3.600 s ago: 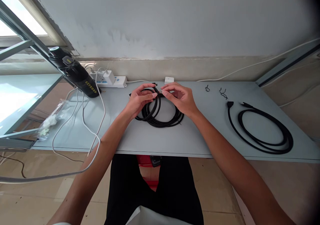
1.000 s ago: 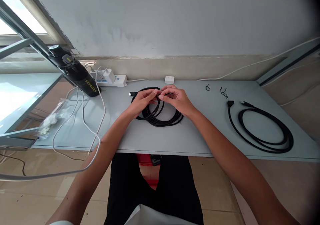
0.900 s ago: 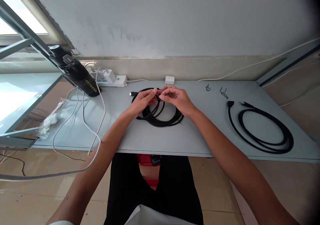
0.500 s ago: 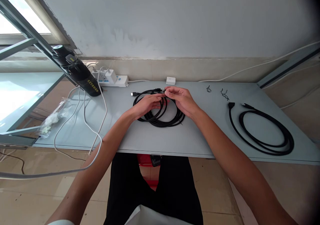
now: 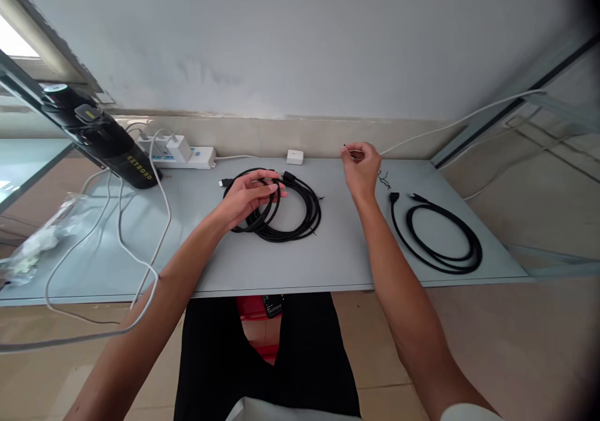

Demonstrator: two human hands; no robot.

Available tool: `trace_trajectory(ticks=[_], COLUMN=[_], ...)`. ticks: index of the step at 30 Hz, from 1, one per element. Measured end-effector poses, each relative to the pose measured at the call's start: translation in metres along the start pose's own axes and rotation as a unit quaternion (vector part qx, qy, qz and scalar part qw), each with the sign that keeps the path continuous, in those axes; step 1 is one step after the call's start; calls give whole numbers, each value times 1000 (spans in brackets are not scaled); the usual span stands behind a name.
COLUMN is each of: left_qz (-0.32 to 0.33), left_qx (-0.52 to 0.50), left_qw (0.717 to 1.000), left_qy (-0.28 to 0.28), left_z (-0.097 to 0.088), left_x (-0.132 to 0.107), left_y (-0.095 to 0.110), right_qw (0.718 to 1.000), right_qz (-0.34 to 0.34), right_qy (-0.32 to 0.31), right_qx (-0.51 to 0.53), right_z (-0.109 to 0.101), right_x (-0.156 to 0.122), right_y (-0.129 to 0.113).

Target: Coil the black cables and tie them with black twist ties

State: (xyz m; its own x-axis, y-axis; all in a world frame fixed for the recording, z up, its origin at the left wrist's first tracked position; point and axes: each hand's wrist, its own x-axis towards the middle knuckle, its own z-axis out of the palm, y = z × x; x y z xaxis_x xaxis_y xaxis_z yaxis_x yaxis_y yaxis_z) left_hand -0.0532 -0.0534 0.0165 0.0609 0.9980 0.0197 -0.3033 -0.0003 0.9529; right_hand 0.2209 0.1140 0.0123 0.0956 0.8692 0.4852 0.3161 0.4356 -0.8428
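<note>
My left hand [image 5: 250, 197] rests at the left part of a coiled black cable [image 5: 309, 212], its thumb and fingers closed around a few loops. The cable's plug ends [image 5: 225, 183] show at the top of the coil. Away to the right, my right hand [image 5: 362, 166] is raised near the back of the table, thumb and fingers pinched together. A tiny dark tip, looking like a black twist tie [image 5: 345, 146], sticks out from the pinch; most of it is hidden. Just right of that hand lie other black twist ties [image 5: 384, 180].
A second black cable coil [image 5: 475, 258] lies on the right of the grey table [image 5: 300, 271]. At the back stand a small white box [image 5: 295, 157] and a white power strip [image 5: 201, 157]. A black bottle [image 5: 103, 140], white cords [image 5: 164, 221] and a plastic bag [image 5: 40, 240] are left.
My right hand has left the coil and moved right, toward the twist ties. My left hand stays at the cable. The view has turned to the right.
</note>
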Motion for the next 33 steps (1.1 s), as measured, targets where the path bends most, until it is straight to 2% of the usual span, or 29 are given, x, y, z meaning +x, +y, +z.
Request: trace_trajectory(ticks=[2, 3, 7, 10, 13, 16, 18, 21, 24, 26, 27, 30, 33], left_qz=[3, 6, 17, 22, 34, 82, 123, 165, 187, 186, 185, 186, 195], left_qx=[-19, -25, -35, -36, -14, 20, 44, 91, 196, 302, 351, 447, 507], left_qw=[1000, 1000, 999, 999, 999, 996, 991, 982, 962, 932, 913, 863, 829], left_qy=[6, 6, 4, 9, 14, 4, -4, -12, -36, -78, -101, -141, -132], left_z=[0, 0, 3, 7, 10, 13, 16, 20, 23, 23, 23, 24, 25], left_x=[0, 0, -2, -5, -8, -12, -15, -19, -21, -21, -21, -19, -20], left_y=[2, 3, 8, 13, 19, 21, 21, 16, 8, 3, 0, -7, -9], right_qw=[994, 990, 977, 974, 979, 996, 982, 915, 836, 808, 806, 819, 827], right_qz=[-48, -45, 30, 42, 23, 38, 65, 113, 168, 169, 167, 170, 184], right_qy=[20, 23, 16, 28, 27, -50, -170, -357, -467, -492, -493, -474, -453], right_qx=[-94, -128, -209, -222, -200, -67, 53, 150, 234, 275, 283, 275, 277], right_z=[-17, -26, -47, -50, -39, -18, -3, 15, 25, 28, 29, 30, 34], right_x=[12, 16, 26, 27, 23, 8, -8, -36, -59, -68, -71, -73, -71], right_y=[12, 17, 36, 41, 33, 9, -12, -46, -70, -78, -79, -75, -66])
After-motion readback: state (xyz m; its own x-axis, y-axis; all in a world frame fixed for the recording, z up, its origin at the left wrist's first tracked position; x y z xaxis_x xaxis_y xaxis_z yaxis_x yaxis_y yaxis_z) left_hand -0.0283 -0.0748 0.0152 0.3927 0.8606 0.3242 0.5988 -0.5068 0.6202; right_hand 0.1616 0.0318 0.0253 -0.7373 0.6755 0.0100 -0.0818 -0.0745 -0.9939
